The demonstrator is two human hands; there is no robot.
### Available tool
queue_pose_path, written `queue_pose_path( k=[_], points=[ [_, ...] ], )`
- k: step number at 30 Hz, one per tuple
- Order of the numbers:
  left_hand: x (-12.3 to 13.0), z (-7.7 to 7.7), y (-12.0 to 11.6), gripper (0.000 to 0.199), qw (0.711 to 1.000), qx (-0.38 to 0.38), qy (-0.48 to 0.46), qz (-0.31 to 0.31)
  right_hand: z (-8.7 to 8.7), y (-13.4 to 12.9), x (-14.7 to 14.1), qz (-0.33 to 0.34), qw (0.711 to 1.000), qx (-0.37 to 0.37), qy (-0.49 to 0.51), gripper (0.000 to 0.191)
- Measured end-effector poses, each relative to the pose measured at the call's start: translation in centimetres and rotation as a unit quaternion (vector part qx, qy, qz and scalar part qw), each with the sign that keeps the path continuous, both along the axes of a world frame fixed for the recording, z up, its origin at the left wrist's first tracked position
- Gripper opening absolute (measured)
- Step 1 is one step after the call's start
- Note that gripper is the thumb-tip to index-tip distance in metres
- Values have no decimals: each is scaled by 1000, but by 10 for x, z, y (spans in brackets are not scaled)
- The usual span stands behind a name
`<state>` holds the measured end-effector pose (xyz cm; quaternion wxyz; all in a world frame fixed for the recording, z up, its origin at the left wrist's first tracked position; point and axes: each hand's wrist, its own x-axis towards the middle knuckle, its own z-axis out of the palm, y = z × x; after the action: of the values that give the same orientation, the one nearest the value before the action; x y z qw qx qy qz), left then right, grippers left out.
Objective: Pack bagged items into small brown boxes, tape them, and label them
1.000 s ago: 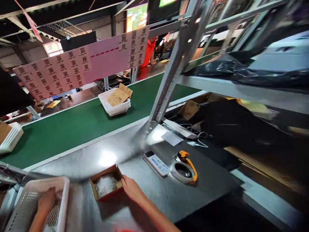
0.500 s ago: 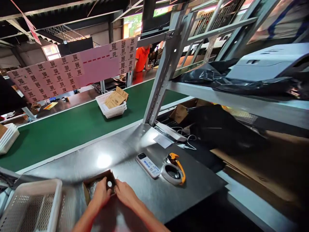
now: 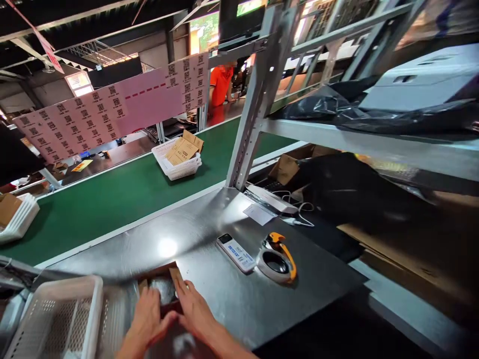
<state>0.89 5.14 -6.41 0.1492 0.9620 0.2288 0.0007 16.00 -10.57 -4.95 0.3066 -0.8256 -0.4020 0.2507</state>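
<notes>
Two hands are seen at the bottom edge of a steel table (image 3: 209, 234). The left hand (image 3: 146, 319) and right hand (image 3: 194, 311) are laid flat, fingers extended, on one small cardboard box (image 3: 161, 286), apparently gripping nothing. One white basket (image 3: 56, 314) sits left; one tape dispenser (image 3: 279, 259) right.
</notes>
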Motion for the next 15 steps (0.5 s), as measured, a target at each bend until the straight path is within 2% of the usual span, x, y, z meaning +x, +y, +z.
queue_pose_path(
  k=[3,5,6,8,11,13,15],
  points=[
    [29,5,-2,48,994,0,81,-71,2,11,6,82,994,-45,-49,62],
    [45,5,6,42,991,12,79,-104,3,19,17,119,991,-42,-45,36],
    [50,3,11,40,991,23,67,-118,3,22,23,128,991,-32,-40,29],
    [56,-3,22,38,989,43,44,-137,0,27,33,124,992,-6,-36,29],
    [56,-20,31,35,986,80,-33,-142,-18,27,38,77,996,26,-43,44],
    [52,-32,34,35,978,121,-121,-122,-40,24,33,0,997,62,-45,47],
    [44,-42,37,53,969,154,-179,-77,-65,22,24,-101,988,118,-25,57]
  ],
)
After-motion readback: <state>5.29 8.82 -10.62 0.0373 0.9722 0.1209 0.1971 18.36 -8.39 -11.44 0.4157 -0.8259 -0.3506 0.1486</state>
